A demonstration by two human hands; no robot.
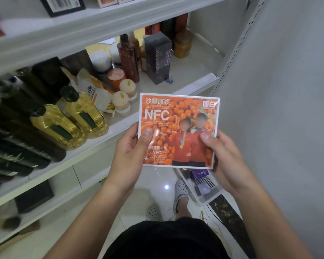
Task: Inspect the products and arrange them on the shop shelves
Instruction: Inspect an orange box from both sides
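White shop shelf (191, 71) | 2 yellow oil bottles (58, 126), 2 lightning-lid jars (121, 100) | 1 orange NFC box (178, 116) before shelf edge | my left hand (127, 152), right hand (224, 156) grip its sides, thumbs on front.

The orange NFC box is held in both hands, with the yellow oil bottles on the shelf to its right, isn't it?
Not quite. In the head view both the left hand and right hand hold the orange NFC box, but the yellow oil bottles stand on the shelf to its left, not right.
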